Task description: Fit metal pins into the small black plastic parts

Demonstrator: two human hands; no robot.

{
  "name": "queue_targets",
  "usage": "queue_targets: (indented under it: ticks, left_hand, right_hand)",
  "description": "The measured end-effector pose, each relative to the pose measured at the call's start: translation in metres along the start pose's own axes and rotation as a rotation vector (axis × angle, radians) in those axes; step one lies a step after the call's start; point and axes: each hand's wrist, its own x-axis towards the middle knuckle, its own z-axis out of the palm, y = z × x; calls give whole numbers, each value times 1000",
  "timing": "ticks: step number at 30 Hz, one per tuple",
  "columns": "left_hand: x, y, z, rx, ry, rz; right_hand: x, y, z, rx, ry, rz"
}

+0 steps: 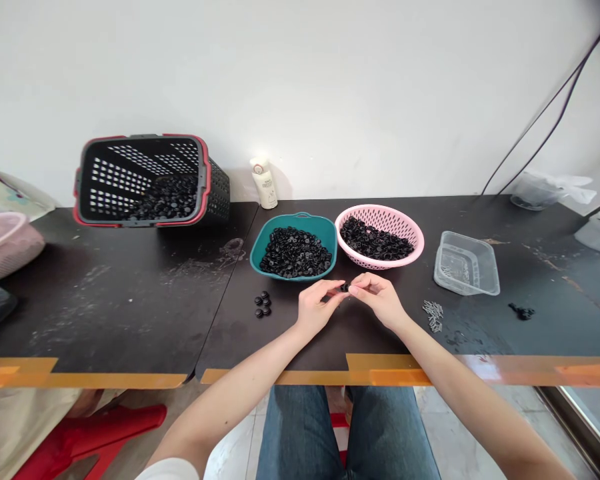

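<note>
Both hands meet over the dark table, just in front of two containers. My left hand (320, 305) pinches a small black plastic part (345, 287) from the left. The fingertips of my right hand (379, 300) close on the same part from the right; its exact shape is mostly hidden. Behind my left hand is a teal basin (254, 252) holding many round black pieces (296, 252). A pink perforated basket (419, 241) with smaller black parts (375, 238) stands behind my right hand. Several black round pieces (263, 305) lie left of my left hand.
Thin metal pins (433, 315) lie in a pile to the right, near a clear plastic tub (467, 263). Farther right is a small heap of black parts (522, 311). A tilted dark crate (215, 190) and a white bottle (265, 183) stand at the back. Tape (380, 377) edges the table.
</note>
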Motion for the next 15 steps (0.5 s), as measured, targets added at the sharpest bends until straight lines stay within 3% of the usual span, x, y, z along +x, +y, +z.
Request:
queue_targets:
  ticks: [10,15]
  left_hand:
    - [1,-1,0,16,12,38]
    - [1,-2,-1,24,9,75]
  right_hand:
    - [0,0,1,51,-10,5]
    - [1,-1,0,230,-75,175]
